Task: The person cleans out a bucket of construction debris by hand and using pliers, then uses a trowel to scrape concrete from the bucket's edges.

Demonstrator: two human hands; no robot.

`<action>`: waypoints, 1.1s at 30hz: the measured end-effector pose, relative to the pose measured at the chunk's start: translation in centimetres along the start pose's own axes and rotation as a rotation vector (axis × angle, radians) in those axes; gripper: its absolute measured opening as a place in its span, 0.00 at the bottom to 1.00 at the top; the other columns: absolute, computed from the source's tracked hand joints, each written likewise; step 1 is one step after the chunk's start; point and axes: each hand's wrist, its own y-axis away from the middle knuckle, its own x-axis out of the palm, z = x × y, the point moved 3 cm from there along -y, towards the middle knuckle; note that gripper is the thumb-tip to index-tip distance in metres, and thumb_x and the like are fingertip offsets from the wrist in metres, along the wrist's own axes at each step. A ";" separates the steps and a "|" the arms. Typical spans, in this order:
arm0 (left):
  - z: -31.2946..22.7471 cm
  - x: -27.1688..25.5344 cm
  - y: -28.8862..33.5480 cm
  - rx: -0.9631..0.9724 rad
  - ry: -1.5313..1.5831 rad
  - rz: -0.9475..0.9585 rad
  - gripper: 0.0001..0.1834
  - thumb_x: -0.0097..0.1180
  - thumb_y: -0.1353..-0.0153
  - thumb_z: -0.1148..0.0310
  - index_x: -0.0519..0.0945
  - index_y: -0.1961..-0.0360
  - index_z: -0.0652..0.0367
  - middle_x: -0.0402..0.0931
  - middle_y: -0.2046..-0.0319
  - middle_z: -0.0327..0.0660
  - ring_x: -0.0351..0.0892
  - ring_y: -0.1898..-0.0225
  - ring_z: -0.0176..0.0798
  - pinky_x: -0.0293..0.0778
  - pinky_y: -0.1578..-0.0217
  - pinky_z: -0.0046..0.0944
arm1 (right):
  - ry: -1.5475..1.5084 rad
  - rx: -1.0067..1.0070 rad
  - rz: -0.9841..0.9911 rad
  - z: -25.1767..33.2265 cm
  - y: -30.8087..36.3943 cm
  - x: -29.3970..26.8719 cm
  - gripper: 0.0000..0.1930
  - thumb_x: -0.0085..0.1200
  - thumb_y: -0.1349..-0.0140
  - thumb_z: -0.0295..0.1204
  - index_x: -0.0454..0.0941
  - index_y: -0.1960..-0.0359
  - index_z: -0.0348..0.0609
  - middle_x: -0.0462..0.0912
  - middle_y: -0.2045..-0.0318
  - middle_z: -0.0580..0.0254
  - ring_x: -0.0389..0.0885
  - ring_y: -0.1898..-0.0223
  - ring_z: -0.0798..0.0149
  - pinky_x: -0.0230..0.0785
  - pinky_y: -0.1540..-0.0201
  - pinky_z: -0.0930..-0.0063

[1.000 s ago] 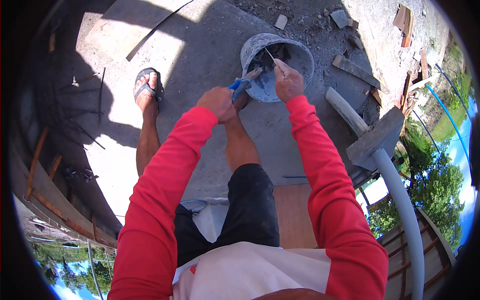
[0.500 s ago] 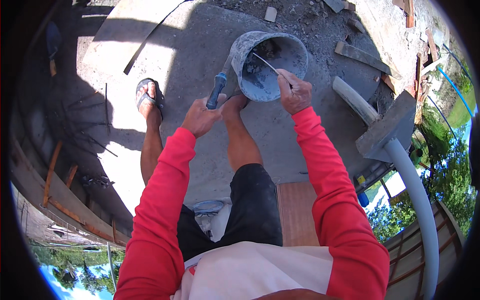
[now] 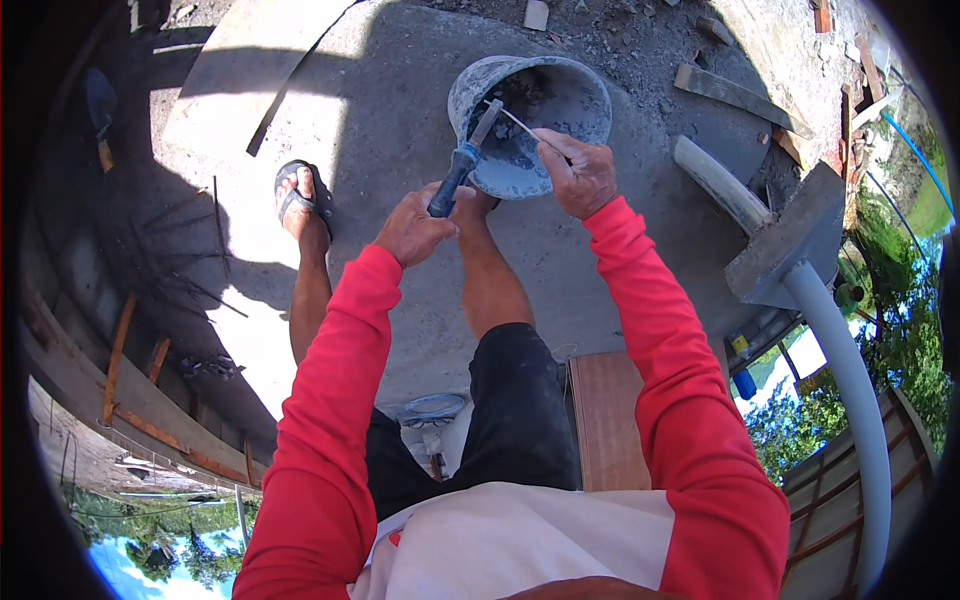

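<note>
- Left hand (image 3: 418, 226): fingers wrapped round the handle of a hand tool (image 3: 457, 177); dark grip, blue collar, narrow flat greyish end angled up over the bucket's near-left rim.
- Right hand (image 3: 580, 178): pinching a thin pale strip (image 3: 521, 124), slim and slightly curved; could be a blade seen edge-on, can't tell.
- Strip runs into the bucket mouth; its far end crosses by the hand tool's tip. Contact unclear.
- Bucket (image 3: 515, 184): round, greyish, walls smeared with dried-looking pale crust; tipped, mouth facing up and right, beyond both hands.
- Bucket contents: dark grey, lumpy, rough stuff at the far inner side, thin smears on the inner wall; amount can't be told.
- Floor (image 3: 400, 130): grey concrete, dusty, rubble along the far right.
- Right side: rough timber plank (image 3: 740, 100); slab-like grey block (image 3: 790, 238) by the top of a smooth grey pipe (image 3: 845, 390).
- Far left: trowel (image 3: 101, 105), dull blade, wooden handle, in shade.
- Near the knees: flat reddish-brown board (image 3: 612, 425), grainy; loose pale coil (image 3: 430, 408) beside the legs.
</note>
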 end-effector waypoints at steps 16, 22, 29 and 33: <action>2.3 0.2 -2.8 -0.116 -0.612 -0.353 0.24 0.55 0.63 0.68 0.58 0.64 0.59 0.71 0.76 0.50 0.72 0.72 0.51 0.66 0.71 0.42 | 0.043 0.119 0.062 -0.2 -0.6 1.3 0.09 0.47 0.50 0.27 0.74 0.68 0.39 0.75 0.78 0.50 0.75 0.77 0.54 0.66 0.75 0.72; 2.2 -0.7 -3.6 -0.288 -0.711 -0.403 0.24 0.53 0.59 0.64 0.57 0.62 0.57 0.67 0.64 0.55 0.67 0.59 0.56 0.65 0.62 0.47 | 0.194 0.167 0.094 0.5 -1.3 3.8 0.10 0.45 0.49 0.28 0.74 0.67 0.39 0.76 0.74 0.50 0.75 0.71 0.52 0.66 0.70 0.69; 0.7 -1.1 -1.6 0.090 -0.806 -0.368 0.34 0.48 0.61 0.73 0.52 0.48 0.62 0.66 0.65 0.58 0.67 0.59 0.57 0.63 0.59 0.44 | 0.129 0.148 -0.025 -0.2 -0.7 2.3 0.10 0.44 0.48 0.29 0.73 0.65 0.40 0.76 0.73 0.50 0.74 0.71 0.51 0.66 0.70 0.67; -1.1 -2.0 -0.2 0.116 -0.776 -0.220 0.34 0.47 0.59 0.73 0.53 0.47 0.67 0.67 0.65 0.59 0.68 0.61 0.57 0.63 0.59 0.42 | 0.227 0.198 -0.093 -1.8 -0.7 1.5 0.09 0.44 0.48 0.29 0.73 0.67 0.42 0.75 0.75 0.50 0.74 0.72 0.50 0.66 0.70 0.66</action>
